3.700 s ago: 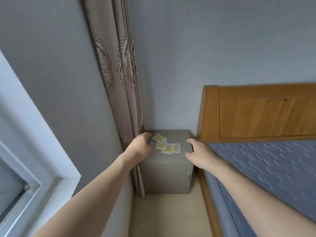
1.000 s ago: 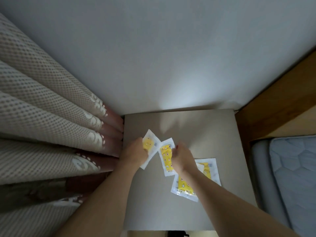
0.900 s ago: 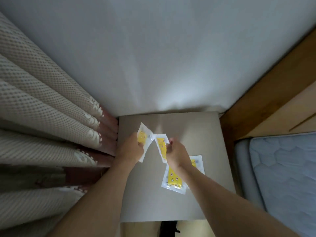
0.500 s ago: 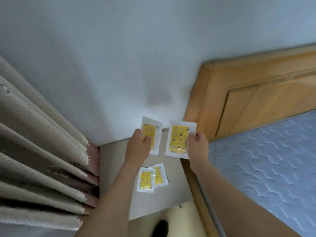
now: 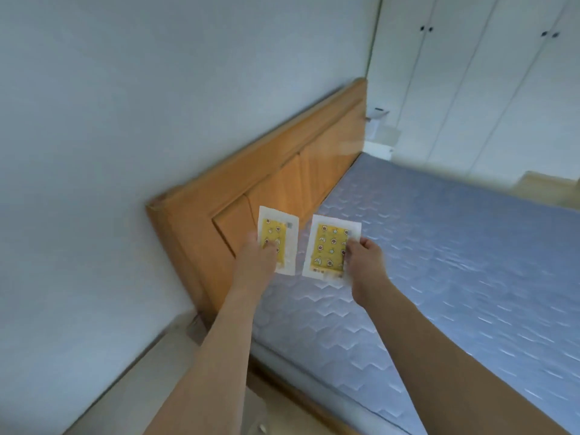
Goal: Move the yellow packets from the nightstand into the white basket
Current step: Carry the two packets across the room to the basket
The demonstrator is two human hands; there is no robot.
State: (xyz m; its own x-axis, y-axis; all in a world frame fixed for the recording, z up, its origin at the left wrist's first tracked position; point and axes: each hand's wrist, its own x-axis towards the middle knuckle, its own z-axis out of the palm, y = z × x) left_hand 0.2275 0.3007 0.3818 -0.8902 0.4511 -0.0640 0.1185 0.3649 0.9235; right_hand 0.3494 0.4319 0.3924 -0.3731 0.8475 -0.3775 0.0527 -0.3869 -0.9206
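1. The left hand (image 5: 255, 262) grips a yellow packet (image 5: 277, 243) by its lower left part, the thumb lying across the yellow print and the fingers behind.
2. This left packet stands nearly upright in the air in front of the wooden headboard (image 5: 282, 171), its white border showing round the patterned yellow middle.
3. The right hand (image 5: 365, 262) pinches a second yellow packet (image 5: 331, 248) along its right edge, with the fingertips curled over the white margin.
4. The second packet is also held upright, just beside the first, with a narrow gap between them; the two do not touch.
5. Both packets are lifted clear of any surface, above the corner where the headboard meets the mattress (image 5: 455, 262).
6. The mattress is blue-grey with a quilted hexagon pattern and fills the right half of the view.
7. Both forearms reach forward from the bottom of the view, the left one over the edge of the bed, the right one over the mattress.
8. A pale wall (image 5: 141, 105) runs behind the headboard to the left.
9. White wardrobe doors (image 5: 486, 73) with small dark knobs stand at the far end of the bed, top right.
10. A small white object (image 5: 379, 114) sits beyond the far end of the headboard; it is too blurred to identify.
11. The white basket does not appear in this view, and the whole picture is slightly smeared.
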